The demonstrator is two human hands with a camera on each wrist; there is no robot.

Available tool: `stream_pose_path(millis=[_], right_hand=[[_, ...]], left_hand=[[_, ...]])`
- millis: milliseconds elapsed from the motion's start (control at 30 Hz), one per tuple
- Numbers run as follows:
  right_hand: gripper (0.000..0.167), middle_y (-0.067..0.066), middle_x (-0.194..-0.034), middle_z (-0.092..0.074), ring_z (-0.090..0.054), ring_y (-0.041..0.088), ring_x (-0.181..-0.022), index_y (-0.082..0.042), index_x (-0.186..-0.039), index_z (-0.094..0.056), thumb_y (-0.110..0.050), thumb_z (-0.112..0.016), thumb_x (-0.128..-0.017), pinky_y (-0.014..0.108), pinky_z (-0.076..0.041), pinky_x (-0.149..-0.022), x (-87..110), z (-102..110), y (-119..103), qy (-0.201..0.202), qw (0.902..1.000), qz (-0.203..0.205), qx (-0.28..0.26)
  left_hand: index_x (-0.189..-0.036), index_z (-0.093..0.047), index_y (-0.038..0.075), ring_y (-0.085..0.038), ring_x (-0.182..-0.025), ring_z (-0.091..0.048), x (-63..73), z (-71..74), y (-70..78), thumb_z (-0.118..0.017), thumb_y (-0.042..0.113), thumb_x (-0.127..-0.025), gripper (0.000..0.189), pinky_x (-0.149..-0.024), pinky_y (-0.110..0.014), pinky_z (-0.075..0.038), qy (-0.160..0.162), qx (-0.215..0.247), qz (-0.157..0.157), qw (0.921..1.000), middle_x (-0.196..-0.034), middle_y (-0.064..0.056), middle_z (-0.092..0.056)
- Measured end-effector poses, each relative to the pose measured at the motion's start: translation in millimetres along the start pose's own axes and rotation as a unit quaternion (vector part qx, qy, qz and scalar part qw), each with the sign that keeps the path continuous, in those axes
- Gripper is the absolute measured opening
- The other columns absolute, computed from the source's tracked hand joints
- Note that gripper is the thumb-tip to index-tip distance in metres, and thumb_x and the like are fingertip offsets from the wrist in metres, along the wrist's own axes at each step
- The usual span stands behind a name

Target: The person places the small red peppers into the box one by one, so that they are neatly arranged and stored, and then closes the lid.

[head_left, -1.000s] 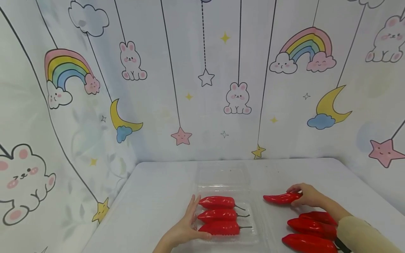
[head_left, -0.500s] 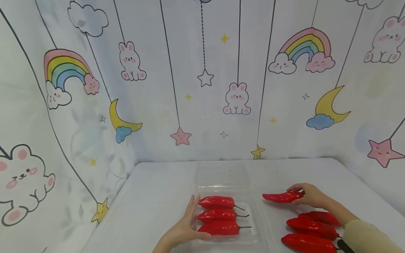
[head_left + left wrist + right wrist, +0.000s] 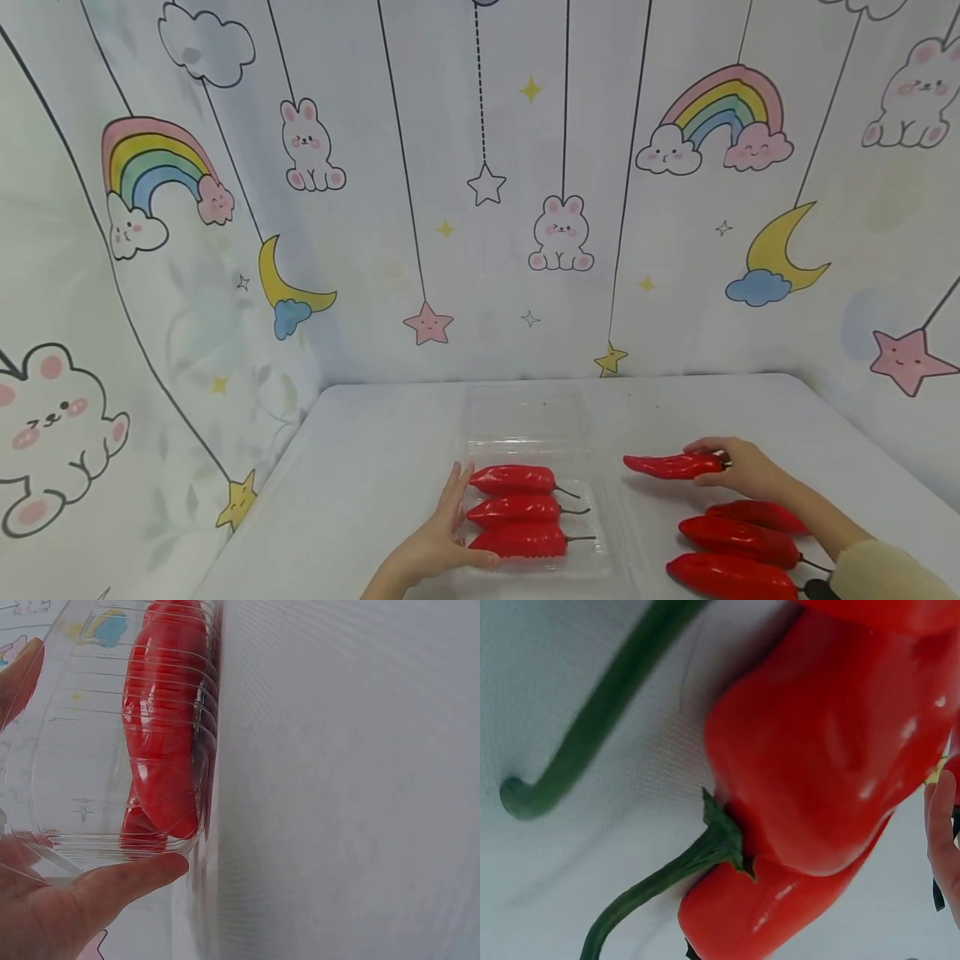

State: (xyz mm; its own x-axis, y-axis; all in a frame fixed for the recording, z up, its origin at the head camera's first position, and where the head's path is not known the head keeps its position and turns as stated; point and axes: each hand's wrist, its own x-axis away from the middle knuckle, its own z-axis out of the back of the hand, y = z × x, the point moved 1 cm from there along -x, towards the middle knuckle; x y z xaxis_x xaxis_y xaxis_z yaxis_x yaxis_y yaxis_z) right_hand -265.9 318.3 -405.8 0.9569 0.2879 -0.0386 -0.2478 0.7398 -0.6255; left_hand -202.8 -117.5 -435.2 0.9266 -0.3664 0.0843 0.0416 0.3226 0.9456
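Observation:
A clear plastic clamshell box [image 3: 602, 554] lies open on the table, with three long red peppers [image 3: 517, 508] side by side in it, stems pointing right. My left hand [image 3: 431, 542] holds the box's left end, thumb on the near side and fingers on the far side. In the left wrist view, the thumb [image 3: 120, 892] presses the clear wall. My right hand [image 3: 742, 473] pinches another red pepper [image 3: 663, 467] near its stem end, tip pointing left. Just nearer than that hand lie more red peppers [image 3: 738, 540]; they fill the right wrist view, where fingers [image 3: 943, 840] show at the edge.
The box's clear lid [image 3: 525, 417] lies folded back behind it. More clear plastic [image 3: 637, 533] stands along its right side. A white-covered table [image 3: 360, 467] extends to a printed cloth backdrop [image 3: 360, 250]. A dark object [image 3: 820, 588] sits by the right sleeve.
My right hand has shifted slightly to the right along the pepper, uncovering more of it. The left hand and box stay put.

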Motion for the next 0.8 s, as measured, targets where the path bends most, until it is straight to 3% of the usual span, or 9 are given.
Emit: stream_pose_path(millis=[400, 667, 800], right_hand=[[0.06, 0.014, -0.1, -0.06, -0.055, 0.019, -0.081, 0.003, -0.118, -0.056, -0.022, -0.08, -0.069, 0.03, -0.054, -0.063, 13.4, -3, -21, 0.048, 0.9975, -0.05, 0.012], [0.063, 0.018, -0.103, -0.059, -0.055, 0.022, -0.083, 0.003, -0.12, -0.054, -0.024, -0.079, -0.069, 0.027, -0.054, -0.06, 21.8, -7, -37, 0.09, 0.9953, -0.033, 0.018], [0.067, 0.021, -0.106, -0.057, -0.055, 0.025, -0.087, 0.002, -0.122, -0.053, -0.028, -0.08, -0.068, 0.03, -0.054, -0.062, 24.9, -11, -47, 0.105, 0.9935, -0.044, 0.009]], left_hand=[[-0.147, -0.005, 0.026, -0.053, -0.126, -0.021, 0.2, 0.2, 1.4, -0.082, 0.024, -0.066, 0.112, -0.083, -0.054, -0.047, -0.005, 0.003, 0.002, 1.0, -0.151, -0.015, 0.005], [-0.148, -0.004, 0.025, -0.053, -0.126, -0.022, -0.7, -0.2, 0.6, -0.082, 0.025, -0.066, 0.113, -0.083, -0.054, -0.047, -0.007, -0.001, 0.002, 1.0, -0.151, -0.016, 0.006], [-0.148, -0.003, 0.024, -0.053, -0.126, -0.022, -0.4, -0.3, -0.4, -0.082, 0.026, -0.066, 0.113, -0.084, -0.054, -0.046, -0.008, -0.002, 0.006, 0.9999, -0.151, -0.015, 0.006]])
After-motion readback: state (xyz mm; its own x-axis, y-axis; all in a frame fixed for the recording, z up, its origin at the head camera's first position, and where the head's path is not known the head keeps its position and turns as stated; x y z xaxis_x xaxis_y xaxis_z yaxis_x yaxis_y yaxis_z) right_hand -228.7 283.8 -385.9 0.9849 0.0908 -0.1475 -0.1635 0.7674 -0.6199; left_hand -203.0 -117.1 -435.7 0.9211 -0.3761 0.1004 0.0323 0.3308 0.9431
